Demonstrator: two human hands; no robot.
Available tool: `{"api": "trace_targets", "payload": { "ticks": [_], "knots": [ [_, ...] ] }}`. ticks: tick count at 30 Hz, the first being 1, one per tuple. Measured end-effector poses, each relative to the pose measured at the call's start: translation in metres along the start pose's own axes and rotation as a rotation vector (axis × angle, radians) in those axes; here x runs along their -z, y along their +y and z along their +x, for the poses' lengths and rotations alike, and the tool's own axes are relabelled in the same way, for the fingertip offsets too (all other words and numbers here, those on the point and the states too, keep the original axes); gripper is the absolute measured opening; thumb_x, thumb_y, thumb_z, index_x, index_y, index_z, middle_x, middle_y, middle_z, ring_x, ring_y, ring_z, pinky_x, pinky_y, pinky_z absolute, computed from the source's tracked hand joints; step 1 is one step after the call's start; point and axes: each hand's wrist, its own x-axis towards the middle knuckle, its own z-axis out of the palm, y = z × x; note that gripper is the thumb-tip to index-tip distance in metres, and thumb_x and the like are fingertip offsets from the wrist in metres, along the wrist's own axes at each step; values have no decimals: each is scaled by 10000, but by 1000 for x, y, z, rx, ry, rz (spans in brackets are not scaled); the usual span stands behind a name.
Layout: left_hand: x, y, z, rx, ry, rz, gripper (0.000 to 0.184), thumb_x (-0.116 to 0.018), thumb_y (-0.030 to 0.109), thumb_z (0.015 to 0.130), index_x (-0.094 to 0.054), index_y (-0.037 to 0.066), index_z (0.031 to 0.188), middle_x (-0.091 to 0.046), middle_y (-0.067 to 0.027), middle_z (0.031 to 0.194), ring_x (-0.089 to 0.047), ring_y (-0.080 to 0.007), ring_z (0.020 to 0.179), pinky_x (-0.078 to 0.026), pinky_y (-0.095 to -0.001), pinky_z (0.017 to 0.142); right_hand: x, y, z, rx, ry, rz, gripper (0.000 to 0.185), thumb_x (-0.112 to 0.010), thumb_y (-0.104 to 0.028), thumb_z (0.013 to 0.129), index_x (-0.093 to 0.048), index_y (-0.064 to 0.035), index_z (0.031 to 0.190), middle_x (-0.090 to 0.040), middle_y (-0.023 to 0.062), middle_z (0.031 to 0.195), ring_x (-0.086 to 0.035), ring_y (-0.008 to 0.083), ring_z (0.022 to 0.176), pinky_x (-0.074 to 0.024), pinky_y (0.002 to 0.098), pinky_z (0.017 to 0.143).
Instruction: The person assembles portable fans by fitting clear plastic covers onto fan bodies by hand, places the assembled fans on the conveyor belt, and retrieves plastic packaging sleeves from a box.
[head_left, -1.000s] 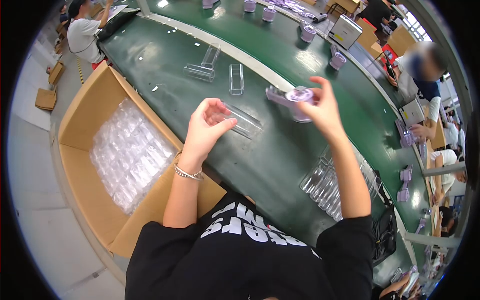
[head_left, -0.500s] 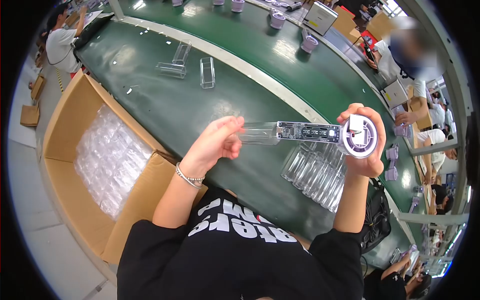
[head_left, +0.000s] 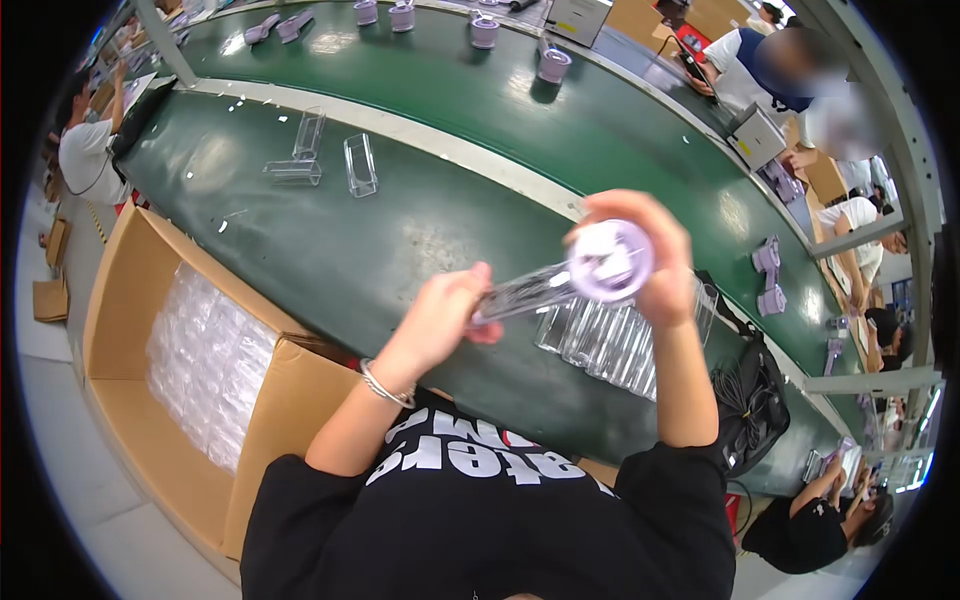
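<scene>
Sleeve (head_left: 525, 293): clear plastic, above the table (head_left: 420, 230) to the right of the cardboard box (head_left: 300, 400); it slants up towards the purple ring head (head_left: 625, 290).
Left hand (head_left: 440, 320): the grip pinches the far end of the sleeve between thumb and fingers; a bracelet (head_left: 388, 388) circles the wrist.
Right hand (head_left: 665, 260): the grip curls around the purple ring head, fingers over its back and side, farther right of the cardboard box than the left hand.
Change: the sleeve has moved up over the circuit board, which stood out bare a moment earlier. Its open end now seems to reach the purple ring head, so the parts read as one joined piece. Blur hides whether they are fully seated.
Case row (head_left: 605, 345): clear cases side by side on the table, right of the cardboard box, partly behind the right forearm.
Loose cases (head_left: 361, 165): three clear ones on the table, beyond the cardboard box and slightly to its right, two of them touching or nearly so.
Bag (head_left: 750, 400): black, with cables, far to the right of the cardboard box.
Box contents (head_left: 210, 365): clear, plastic-wrapped pieces packed inside the cardboard box.
Purple units (head_left: 554, 65): spaced along the green surface past the pale rail, beyond the cardboard box.
Co-worker (head_left: 90, 150): a person in a white top, behind the cardboard box.
</scene>
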Motion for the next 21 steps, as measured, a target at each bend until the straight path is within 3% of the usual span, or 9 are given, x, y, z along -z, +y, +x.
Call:
{"api": "trace_targets", "payload": {
  "ticks": [1,3,4,5,8,10,13,16,21],
  "knots": [
    [-9,-7,3,-119,-4,104,452,-461,414,952,-604,-11,892,-626,-68,666,-571,-101,606,-449,-233,558,-15,4,-1,64,-67,-101,503,-620,-231,681,-591,18,1117,-630,87,959,-613,166,888,-480,277,810],
    [-15,-7,2,-185,9,28,378,-581,337,903,-617,-33,974,-648,-58,732,-596,-90,709,-477,-251,651,-20,4,-8,-59,4,-100,396,-580,-299,828,-615,22,1057,-632,72,923,-597,143,848,-466,267,791],
    [-16,-6,3,-272,7,3,377,-634,325,870,-615,-37,975,-653,-65,748,-610,-99,725,-488,-262,672,-22,7,-6,-124,45,-71,473,-522,-389,845,-615,31,1040,-639,78,899,-604,141,823,-468,260,763],
    [-11,0,0,-467,-13,302,434,-728,298,786,-601,-45,1020,-666,-77,784,-629,-126,720,-502,-274,687,-22,11,-5,-192,87,-41,565,-464,-480,863,-614,40,1024,-646,85,876,-612,140,798,-470,254,734],
    [-14,13,-2,-412,-11,729,523,-796,286,717,-586,-35,1073,-652,-53,840,-624,-147,676,-507,-290,658,-23,18,-4,-320,109,7,494,-382,-385,947,-620,42,1016,-650,80,850,-606,117,780,-466,243,728],
    [-12,9,1,-397,-17,690,484,-781,249,744,-587,-30,1088,-649,-40,825,-603,-119,654,-502,-280,612,-25,17,-1,-338,101,-10,448,-363,-336,960,-620,22,1042,-652,77,855,-602,109,762,-465,243,716],
    [-11,7,3,-82,-60,201,350,-713,160,818,-584,-32,1080,-650,-50,832,-585,-71,648,-480,-210,572,-28,23,-4,-377,95,-32,414,-404,-344,967,-615,7,1027,-629,65,877,-557,143,822,-446,282,768],
    [-7,2,5,-21,-74,131,446,-747,248,795,-596,-39,1101,-642,-36,778,-565,-64,598,-477,-214,552,-28,21,-8,-405,80,-98,400,-444,-342,942,-620,10,1014,-632,68,874,-563,147,812,-447,282,754],
    [-10,5,1,-95,-100,110,412,-706,196,829,-569,-39,1138,-633,-39,814,-567,-61,623,-472,-206,530,-33,18,-6,-408,125,-99,394,-494,-343,909,-633,22,952,-645,75,833,-574,134,756,-450,266,698]
  ]
}}
